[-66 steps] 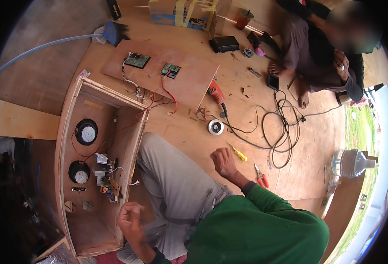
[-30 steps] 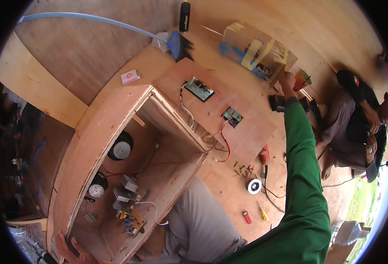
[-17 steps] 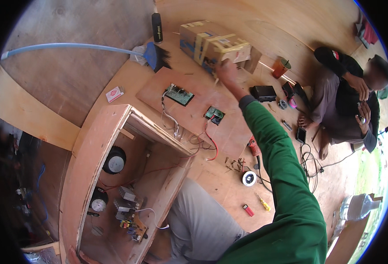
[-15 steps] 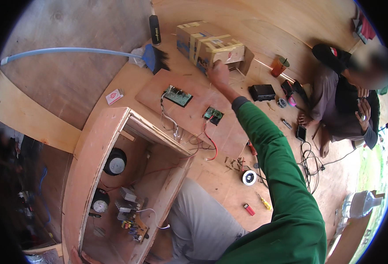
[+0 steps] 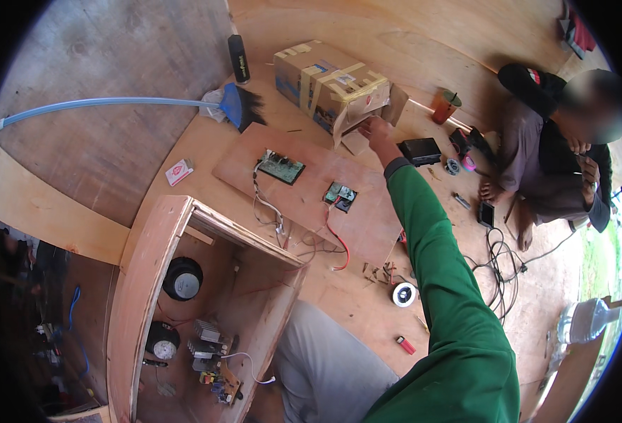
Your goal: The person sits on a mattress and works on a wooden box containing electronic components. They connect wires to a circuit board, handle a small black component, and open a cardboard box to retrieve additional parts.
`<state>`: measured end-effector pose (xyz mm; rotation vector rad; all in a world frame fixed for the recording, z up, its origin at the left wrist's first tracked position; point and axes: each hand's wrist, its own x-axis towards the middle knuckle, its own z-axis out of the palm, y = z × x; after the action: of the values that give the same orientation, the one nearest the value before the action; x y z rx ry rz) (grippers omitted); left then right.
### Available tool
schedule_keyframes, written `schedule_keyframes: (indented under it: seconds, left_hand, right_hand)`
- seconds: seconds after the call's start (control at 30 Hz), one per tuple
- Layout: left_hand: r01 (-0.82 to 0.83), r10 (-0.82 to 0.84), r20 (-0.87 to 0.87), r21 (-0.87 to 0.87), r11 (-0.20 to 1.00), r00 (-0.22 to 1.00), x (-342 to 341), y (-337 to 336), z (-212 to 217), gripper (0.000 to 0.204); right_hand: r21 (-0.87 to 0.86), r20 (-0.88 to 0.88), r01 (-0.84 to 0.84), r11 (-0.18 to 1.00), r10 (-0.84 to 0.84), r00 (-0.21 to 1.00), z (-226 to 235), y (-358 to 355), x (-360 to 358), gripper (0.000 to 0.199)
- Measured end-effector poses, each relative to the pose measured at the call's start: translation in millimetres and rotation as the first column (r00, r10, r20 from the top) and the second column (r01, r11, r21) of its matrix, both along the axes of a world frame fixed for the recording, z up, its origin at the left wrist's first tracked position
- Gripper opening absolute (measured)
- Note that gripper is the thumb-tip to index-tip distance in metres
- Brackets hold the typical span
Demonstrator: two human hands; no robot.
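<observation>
My right hand (image 5: 376,131), at the end of a green sleeve, reaches to the opened end of a taped cardboard box (image 5: 325,79). Its fingertips lie at the opening between the spread flaps, too small and partly hidden to show whether they grip anything. My left hand is out of view. Close on my left stands an open wooden speaker cabinet (image 5: 152,257), with two round black speakers and a circuit board (image 5: 216,363) with heatsinks inside. Beyond it lies a wooden panel (image 5: 304,166) with two green circuit boards set into it and wires trailing off.
A blue broom (image 5: 232,106) leans left of the box. Right of my arm are a black case (image 5: 419,151), coiled black cable (image 5: 498,271), a white-rimmed round part (image 5: 403,295), loose screws and a red lighter (image 5: 405,345). Another person (image 5: 551,134) sits at the right.
My right hand has moved right and slightly down, from the box's near flap to its opening. That flap now stands further out. The view has shifted slightly.
</observation>
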<state>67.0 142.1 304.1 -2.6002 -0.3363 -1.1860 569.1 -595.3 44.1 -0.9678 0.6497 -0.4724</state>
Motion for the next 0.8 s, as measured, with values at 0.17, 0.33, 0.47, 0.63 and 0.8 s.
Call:
schedule_keyframes:
  seconds: [0.17, 0.33, 0.47, 0.63, 0.8]
  left_hand:
    - [0.177, -0.169, 0.076, -0.114, 0.978, 0.983, 7, 3, -3, 0.024]
    - [0.099, -0.099, -0.058, -0.005, 0.995, 0.993, 8, -5, 11, 0.024]
    - [0.163, -0.172, -0.034, -0.179, 0.97, 0.985, 5, -12, 17, 0.025]
    - [0.115, -0.118, 0.0, -0.238, 0.964, 0.993, -1, -4, 2, 0.027]
    - [0.138, -0.141, -0.008, -0.154, 0.978, 0.99, -7, 17, -8, 0.028]
  right_hand:
    - [0.238, -0.03, -0.016, 0.971, 0.024, 0.999, -4, -40, 14, 0.037]
    - [0.302, 0.281, -0.048, 0.952, -0.041, 0.959, 12, -56, 46, 0.044]
    - [0.254, 0.316, -0.019, 0.967, -0.065, 0.946, 56, -64, 56, 0.048]
    - [0.038, 0.474, -0.059, 0.998, 0.034, 0.88, 161, -46, 48, 0.055]
    - [-0.177, 0.496, -0.065, 0.982, 0.146, 0.856, 306, -13, 10, 0.048]
